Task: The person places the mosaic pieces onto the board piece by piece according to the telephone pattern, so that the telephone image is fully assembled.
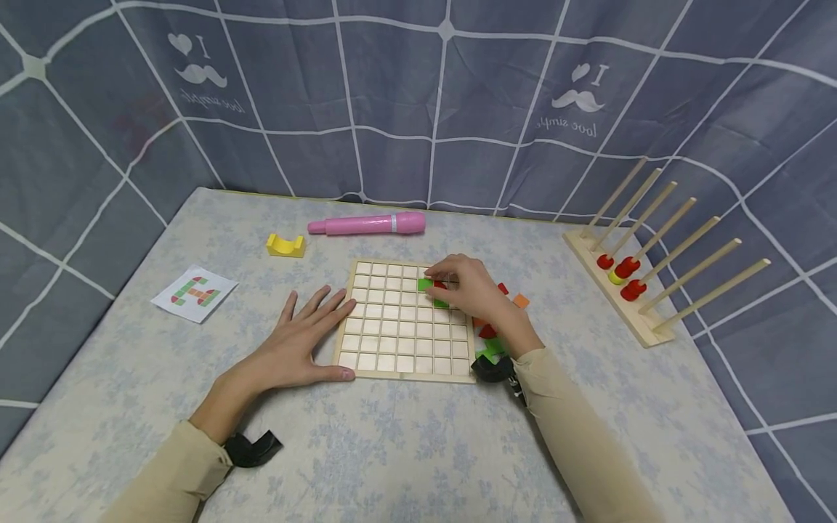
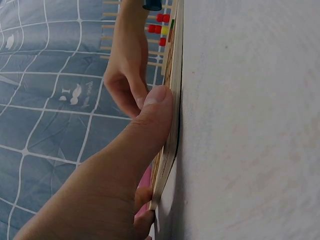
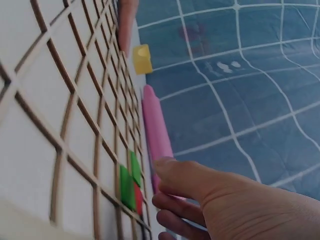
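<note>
A wooden grid board (image 1: 387, 327) lies in the middle of the table. My left hand (image 1: 304, 341) has its fingers spread along the board's left edge, thumb at the near corner. In the left wrist view that thumb (image 2: 152, 107) presses against the board's rim. Over the far right part of the grid is my right hand (image 1: 467, 283), thumb and index finger apart with nothing seen between them. Beneath and beside its fingertips, a green tile (image 1: 424, 285), a red tile (image 1: 440, 285) and another green tile (image 3: 127, 187) sit in the grid squares.
Loose red, orange and green tiles (image 1: 493, 346) lie right of the board, partly under my right wrist. A pattern card (image 1: 196, 293) is at the left. Behind are a yellow block (image 1: 285, 246) and a pink microphone-shaped stick (image 1: 366, 224); a pegged wooden rack (image 1: 617, 294) with beads stands right.
</note>
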`<state>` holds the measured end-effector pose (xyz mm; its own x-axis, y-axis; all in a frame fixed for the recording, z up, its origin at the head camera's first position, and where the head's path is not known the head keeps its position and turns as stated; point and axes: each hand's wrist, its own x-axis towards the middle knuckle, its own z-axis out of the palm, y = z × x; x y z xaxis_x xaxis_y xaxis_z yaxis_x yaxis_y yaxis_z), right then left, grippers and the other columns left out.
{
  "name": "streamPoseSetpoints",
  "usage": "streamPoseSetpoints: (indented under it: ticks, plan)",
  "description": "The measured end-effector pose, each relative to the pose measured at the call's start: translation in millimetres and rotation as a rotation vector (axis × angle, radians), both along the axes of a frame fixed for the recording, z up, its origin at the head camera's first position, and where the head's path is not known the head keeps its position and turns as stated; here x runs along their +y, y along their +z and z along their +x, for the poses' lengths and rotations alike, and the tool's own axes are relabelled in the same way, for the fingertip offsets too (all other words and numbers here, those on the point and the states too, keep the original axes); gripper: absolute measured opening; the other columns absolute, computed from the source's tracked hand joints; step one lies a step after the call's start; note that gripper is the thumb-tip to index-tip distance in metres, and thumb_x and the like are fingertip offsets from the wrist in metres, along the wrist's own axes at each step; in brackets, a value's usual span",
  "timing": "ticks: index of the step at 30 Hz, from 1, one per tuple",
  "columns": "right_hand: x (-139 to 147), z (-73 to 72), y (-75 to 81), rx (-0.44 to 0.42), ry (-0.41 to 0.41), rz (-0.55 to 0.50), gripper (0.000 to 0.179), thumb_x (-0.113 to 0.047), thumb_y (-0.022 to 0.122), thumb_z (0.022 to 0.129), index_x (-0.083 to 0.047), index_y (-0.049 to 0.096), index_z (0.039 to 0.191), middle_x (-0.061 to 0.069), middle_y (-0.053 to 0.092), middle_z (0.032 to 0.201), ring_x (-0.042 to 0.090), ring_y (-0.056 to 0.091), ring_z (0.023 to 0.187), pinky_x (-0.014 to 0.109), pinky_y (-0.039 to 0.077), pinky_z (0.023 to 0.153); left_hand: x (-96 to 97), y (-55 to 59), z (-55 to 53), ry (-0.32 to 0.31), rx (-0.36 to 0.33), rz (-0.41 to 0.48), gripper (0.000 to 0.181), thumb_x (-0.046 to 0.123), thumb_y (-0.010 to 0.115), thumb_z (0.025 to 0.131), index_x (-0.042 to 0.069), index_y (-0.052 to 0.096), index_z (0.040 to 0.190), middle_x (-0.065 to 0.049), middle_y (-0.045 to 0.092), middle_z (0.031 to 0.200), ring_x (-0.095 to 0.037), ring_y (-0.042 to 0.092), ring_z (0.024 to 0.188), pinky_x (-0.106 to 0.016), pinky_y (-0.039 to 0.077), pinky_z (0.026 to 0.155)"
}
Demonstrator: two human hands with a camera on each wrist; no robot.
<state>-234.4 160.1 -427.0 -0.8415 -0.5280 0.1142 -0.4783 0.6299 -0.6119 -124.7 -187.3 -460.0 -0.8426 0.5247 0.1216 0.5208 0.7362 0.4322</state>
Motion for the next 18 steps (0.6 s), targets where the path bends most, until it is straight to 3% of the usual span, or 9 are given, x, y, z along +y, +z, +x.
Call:
streamPoseSetpoints:
  ticks: [5, 10, 18]
  plan:
    - [30, 5.6, 9.3, 0.025, -0.049, -0.032, 0.029, -0.018, 0.077, 0.098, -0.005, 0.077, 0.125, 0.011, 0.074, 0.121, 0.03, 0.068, 0.109, 0.047, 0.058, 0.098, 0.6, 1.5, 0.5, -0.001, 0.011, 0.003, 0.115, 0.068, 0.081, 0.08, 0.015, 0.03, 0.168, -0.013, 0.026, 0.175, -0.042, 0.015, 0.163, -0.074, -0.002, 0.124]
    - [68, 7.0, 14.7, 0.026, -0.134, 0.01, 0.028, -0.014, 0.077, 0.098, -0.005, 0.077, 0.124, 0.012, 0.073, 0.123, 0.032, 0.068, 0.112, 0.05, 0.057, 0.1, 0.8, 2.3, 1.3, 0.003, 0.005, -0.001, 0.114, 0.07, 0.08, 0.08, 0.014, 0.031, 0.168, -0.013, 0.026, 0.175, -0.042, 0.014, 0.163, -0.074, -0.002, 0.124]
    - [119, 13.6, 6.6, -0.01, -0.243, 0.08, 0.027, -0.015, 0.081, 0.094, -0.003, 0.078, 0.119, 0.015, 0.076, 0.114, 0.031, 0.07, 0.105, 0.052, 0.059, 0.095, 0.0, 0.7, 0.3, 0.0, 0.001, -0.005, 0.116, 0.067, 0.082, 0.079, 0.015, 0.029, 0.168, -0.012, 0.024, 0.175, -0.042, 0.012, 0.163, -0.073, -0.004, 0.124]
